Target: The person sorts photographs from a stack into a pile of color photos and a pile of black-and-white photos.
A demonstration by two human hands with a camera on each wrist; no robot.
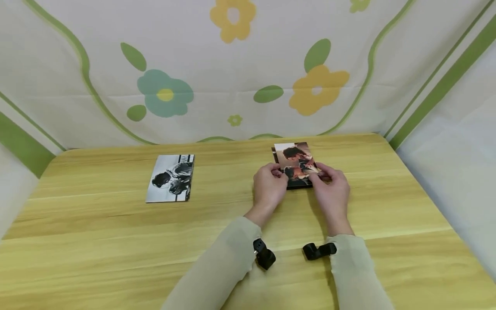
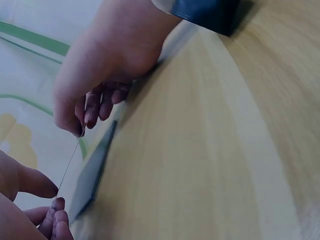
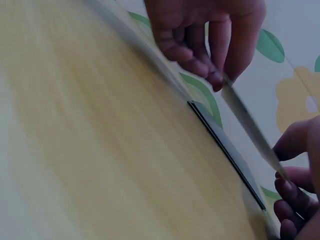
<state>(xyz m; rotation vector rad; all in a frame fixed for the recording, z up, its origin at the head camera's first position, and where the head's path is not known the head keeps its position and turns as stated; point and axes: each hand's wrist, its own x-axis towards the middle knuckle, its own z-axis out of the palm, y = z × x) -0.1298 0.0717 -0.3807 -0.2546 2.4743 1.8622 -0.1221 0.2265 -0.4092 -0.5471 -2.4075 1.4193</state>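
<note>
Between them, my two hands pinch a photo card (image 1: pixel 297 156) printed with people in warm tones. My left hand (image 1: pixel 270 184) grips its left edge between thumb and fingers; my right hand (image 1: pixel 332 186) grips the opposite edge. In the right wrist view the card (image 3: pixel 248 122) appears edge-on, raised above a thin dark-edged stack of cards (image 3: pixel 227 147) on the table. The left wrist view also has that stack (image 2: pixel 95 172) just under the held card. From the head, the card covers most of the stack.
To the left, another small pile of cards (image 1: pixel 170 178) lies on the wooden table (image 1: pixel 116 241), a black-and-white photo on top. A white flowered cloth (image 1: pixel 217 86) hangs behind the table's back edge. Black wrist cameras (image 1: pixel 265 258) sit at both sleeves.
</note>
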